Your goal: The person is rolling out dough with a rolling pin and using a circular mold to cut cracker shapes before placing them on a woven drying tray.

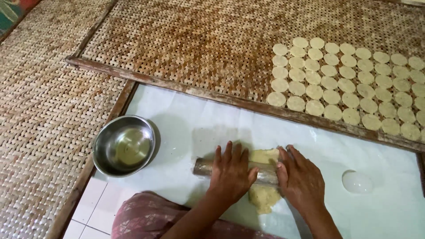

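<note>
Right now your left hand (230,172) and right hand (301,179) lie flat, fingers spread, gripping nothing, pressing the rolling pin (234,170) across the soft, likely sticky dough (264,194), just right of the steel bowl (124,145); judge it tearable, so hold the pin's ends.

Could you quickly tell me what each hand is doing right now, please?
Left hand: open, palm flat on the rolling pin.
Right hand: open, pressing the pin's other end over the dough.
</note>
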